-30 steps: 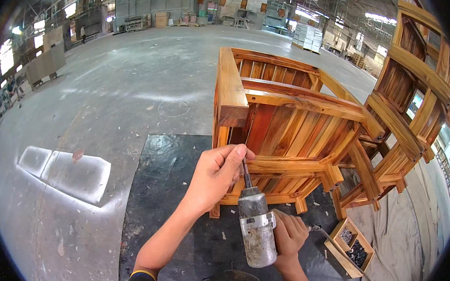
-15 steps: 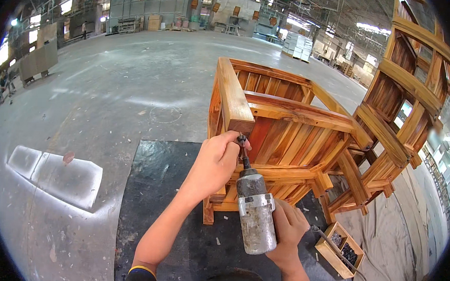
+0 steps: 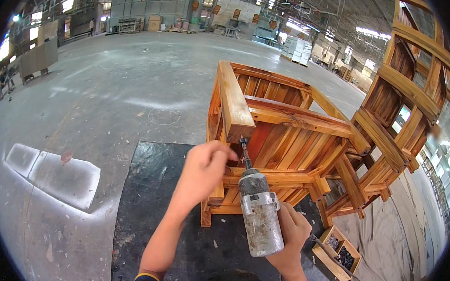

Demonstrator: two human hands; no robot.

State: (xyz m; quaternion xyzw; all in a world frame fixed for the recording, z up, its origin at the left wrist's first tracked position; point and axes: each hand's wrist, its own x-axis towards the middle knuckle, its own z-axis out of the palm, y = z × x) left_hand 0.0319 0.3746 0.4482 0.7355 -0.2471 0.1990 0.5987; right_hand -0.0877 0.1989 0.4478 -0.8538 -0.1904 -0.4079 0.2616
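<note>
My right hand [image 3: 292, 231] grips a worn silver-and-grey power screwdriver [image 3: 261, 220], fingers wrapped round its handle. Its long bit [image 3: 245, 154] points up and away, with a dark piece at its tip against the near end of a thick wooden leg [image 3: 234, 107]. That leg belongs to a varnished slatted wooden furniture frame [image 3: 286, 144] lying on its side. Just left of the bit is my left hand [image 3: 202, 172], apart from the tool, its fingers curled and slightly blurred. Whatever those fingers may hold is hidden.
A wooden box [image 3: 337, 255] of screws and dark small parts sits at the lower right, with a hose [image 3: 327, 245] across it. Stacked wooden frames [image 3: 391, 114] rise at the right. Black matting [image 3: 149, 203] lies beneath the work, beside a crumpled cloth [image 3: 384, 238].
My left hand has come away from the bit's tip, moving down and left. The screwdriver stays lined up with the leg's end, its body shifted slightly right in view.
</note>
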